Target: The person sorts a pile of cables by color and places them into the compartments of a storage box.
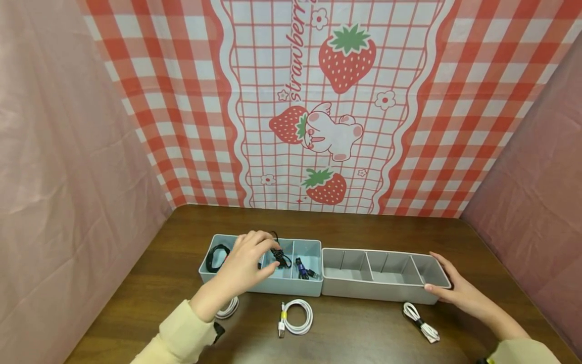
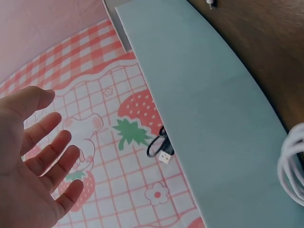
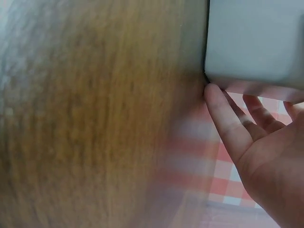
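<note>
My left hand is above the light blue divided box, fingers spread and nothing between them. In the left wrist view its bent fingers are apart from the box's wall. A black cable is in the middle compartment, and a black USB plug shows past the rim. Another compartment has a coiled black cable; the right one has a dark blue cable. My right hand holds the right end of the grey divided box, thumb at the front corner, fingers at the back corner.
On the brown table in front of the boxes lie a white coiled cable with a yellow tie, a white bundled cable and another white coil partly behind my left arm. A strawberry-print cloth hangs behind.
</note>
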Motion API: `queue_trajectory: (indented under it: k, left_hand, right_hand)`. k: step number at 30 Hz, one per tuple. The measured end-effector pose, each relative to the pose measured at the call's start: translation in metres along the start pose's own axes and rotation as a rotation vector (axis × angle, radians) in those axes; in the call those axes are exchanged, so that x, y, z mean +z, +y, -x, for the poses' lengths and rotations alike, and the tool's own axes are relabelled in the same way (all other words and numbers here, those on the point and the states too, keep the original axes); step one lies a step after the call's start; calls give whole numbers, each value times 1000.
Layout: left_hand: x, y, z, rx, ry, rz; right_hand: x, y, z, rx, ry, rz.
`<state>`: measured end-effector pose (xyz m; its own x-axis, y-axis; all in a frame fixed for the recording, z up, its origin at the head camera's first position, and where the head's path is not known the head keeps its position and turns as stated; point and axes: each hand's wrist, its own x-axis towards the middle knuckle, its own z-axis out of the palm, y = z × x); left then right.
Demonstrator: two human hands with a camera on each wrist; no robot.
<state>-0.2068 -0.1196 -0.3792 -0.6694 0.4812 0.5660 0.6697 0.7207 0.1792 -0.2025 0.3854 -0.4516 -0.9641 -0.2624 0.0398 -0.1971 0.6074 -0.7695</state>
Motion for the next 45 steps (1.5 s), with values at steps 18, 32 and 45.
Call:
queue_trajectory:
  k: [18, 32, 45]
  left_hand:
    - [-15, -30, 34, -55, 235, 55]
    - [-24, -55, 67, -290, 181, 153]
    - [-19, -82, 90, -560, 65, 247]
  right_hand:
    - [-2, -8, 2, -1, 42, 227]
    - [-2, -7, 2, 10, 65, 275]
    - [-1, -11, 4, 26, 79, 303]
